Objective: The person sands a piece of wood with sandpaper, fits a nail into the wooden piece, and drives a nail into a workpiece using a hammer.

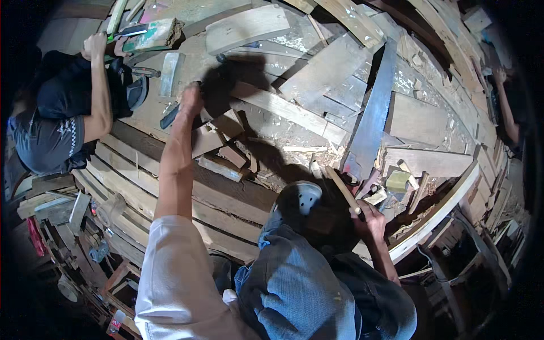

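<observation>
Grasping a stick (342, 189) in the right grip (371, 221), with fingers closed around its near end and the far end angling away and leftward. Clenching the left grip (191, 97), well apart, farther out and to the left, apparently around a dark tool (169, 117) jutting toward its near-left side; cannot tell the tool's kind under the fingers.

Could catch the tool on the loose blocks (207, 140) just nearer than the left grip, from dragging it low over them, and so send them tumbling. Could also knock the grey block (169, 73) just beyond and left of the same grip, from sweeping wide on that side. Might nick a knuckle on the saw (374, 113), lying beyond the right grip, from reaching across carelessly. Might jam the stick against the yellow block (398, 181), beyond and right of the right grip, from veering that way. Might strike the shoe (307, 198), left of the right grip, from a slack hold on the stick. Might bump the co-worker's hand (95, 46), well left of and beyond the left grip, holding a bladed tool (133, 32), from swinging too far outward.
</observation>
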`<state>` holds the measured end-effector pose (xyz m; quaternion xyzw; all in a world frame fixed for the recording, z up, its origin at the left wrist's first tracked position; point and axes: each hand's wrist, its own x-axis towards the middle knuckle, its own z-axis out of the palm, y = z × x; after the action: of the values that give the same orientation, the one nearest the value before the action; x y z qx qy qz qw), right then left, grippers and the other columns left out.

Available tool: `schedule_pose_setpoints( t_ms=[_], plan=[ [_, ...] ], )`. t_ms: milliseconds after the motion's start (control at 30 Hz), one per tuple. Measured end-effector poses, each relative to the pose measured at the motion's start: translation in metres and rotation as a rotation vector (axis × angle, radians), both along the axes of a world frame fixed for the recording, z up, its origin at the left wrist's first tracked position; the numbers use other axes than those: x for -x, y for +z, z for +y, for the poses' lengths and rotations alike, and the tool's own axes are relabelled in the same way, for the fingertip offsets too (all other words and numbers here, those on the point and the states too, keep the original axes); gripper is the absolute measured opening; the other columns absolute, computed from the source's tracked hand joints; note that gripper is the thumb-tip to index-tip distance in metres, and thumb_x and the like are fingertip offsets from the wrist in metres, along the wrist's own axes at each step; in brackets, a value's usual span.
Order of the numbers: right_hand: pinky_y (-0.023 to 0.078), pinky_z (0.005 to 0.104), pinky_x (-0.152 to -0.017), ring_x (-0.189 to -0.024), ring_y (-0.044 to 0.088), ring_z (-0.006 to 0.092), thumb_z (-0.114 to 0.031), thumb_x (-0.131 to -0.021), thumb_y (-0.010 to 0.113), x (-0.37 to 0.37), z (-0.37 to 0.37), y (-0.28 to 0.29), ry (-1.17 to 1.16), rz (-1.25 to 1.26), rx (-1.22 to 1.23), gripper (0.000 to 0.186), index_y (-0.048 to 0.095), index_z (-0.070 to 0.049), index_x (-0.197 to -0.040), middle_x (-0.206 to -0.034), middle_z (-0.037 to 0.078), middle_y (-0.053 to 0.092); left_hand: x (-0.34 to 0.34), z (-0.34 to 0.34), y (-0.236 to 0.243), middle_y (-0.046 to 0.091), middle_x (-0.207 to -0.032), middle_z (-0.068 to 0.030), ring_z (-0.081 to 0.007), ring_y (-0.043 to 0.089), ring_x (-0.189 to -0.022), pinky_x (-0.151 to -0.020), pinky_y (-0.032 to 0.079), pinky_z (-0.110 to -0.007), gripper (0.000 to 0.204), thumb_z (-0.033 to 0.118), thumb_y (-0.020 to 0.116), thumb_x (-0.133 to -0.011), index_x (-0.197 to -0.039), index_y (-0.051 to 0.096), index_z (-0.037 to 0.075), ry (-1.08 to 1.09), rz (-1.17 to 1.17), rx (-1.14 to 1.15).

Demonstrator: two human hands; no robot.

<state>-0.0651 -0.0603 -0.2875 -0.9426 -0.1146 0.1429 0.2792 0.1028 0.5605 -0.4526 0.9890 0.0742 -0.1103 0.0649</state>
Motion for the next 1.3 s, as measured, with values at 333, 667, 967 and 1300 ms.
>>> schedule_pose_setpoints(
  t_ms=[333, 667, 967, 1300],
  plan=[
    [0.058, 0.0331, -0.063, -0.077, 0.07, 0.0242, -0.021, -0.069, 0.077, -0.013, 0.007, -0.025, 0.12, -0.277, -0.053, 0.038, 0.069, -0.012, -0.105, -0.109, 0.005, 0.068, 0.05, -0.076, 0.13, 0.062, -0.086, -0.0284, -0.0489, 0.06, -0.082, -0.072, 0.048, -0.052, 0.021, 0.016, 0.057, -0.092, -0.095, 0.055, -0.005, 0.169, 0.006, 0.129],
    [0.058, 0.0348, -0.067, -0.081, 0.07, 0.0244, -0.022, -0.07, 0.077, -0.008, 0.017, -0.035, 0.163, -0.291, -0.262, 0.038, 0.068, -0.009, -0.104, -0.109, 0.008, 0.067, 0.132, -0.232, 0.253, 0.051, -0.068, -0.0015, -0.0043, 0.044, -0.056, -0.048, 0.036, -0.021, 0.022, 0.006, 0.049, -0.1, -0.079, 0.044, 0.007, 0.297, -0.003, 0.939],
    [0.058, 0.0391, -0.065, -0.081, 0.07, 0.0304, -0.022, -0.073, 0.074, 0.003, 0.025, -0.05, 0.064, -0.202, -0.334, 0.034, 0.069, -0.01, -0.105, -0.107, 0.014, 0.068, 0.144, -0.349, 0.218, 0.047, -0.063, -0.0022, -0.0094, 0.04, -0.057, -0.05, 0.038, -0.026, 0.035, 0.02, 0.082, -0.077, -0.091, 0.058, 0.0, -0.135, 0.163, 0.929],
    [0.056, 0.04, -0.063, -0.079, 0.068, 0.0323, -0.027, -0.076, 0.073, 0.003, 0.022, -0.051, -0.074, -0.108, -0.407, 0.031, 0.07, -0.015, -0.104, -0.104, 0.013, 0.068, 0.144, -0.403, 0.175, 0.054, -0.069, -0.0121, -0.0239, 0.052, -0.055, -0.052, 0.042, -0.036, 0.038, 0.03, 0.08, -0.077, -0.085, 0.059, 0.0, -0.306, 0.21, 0.782]
  ],
)
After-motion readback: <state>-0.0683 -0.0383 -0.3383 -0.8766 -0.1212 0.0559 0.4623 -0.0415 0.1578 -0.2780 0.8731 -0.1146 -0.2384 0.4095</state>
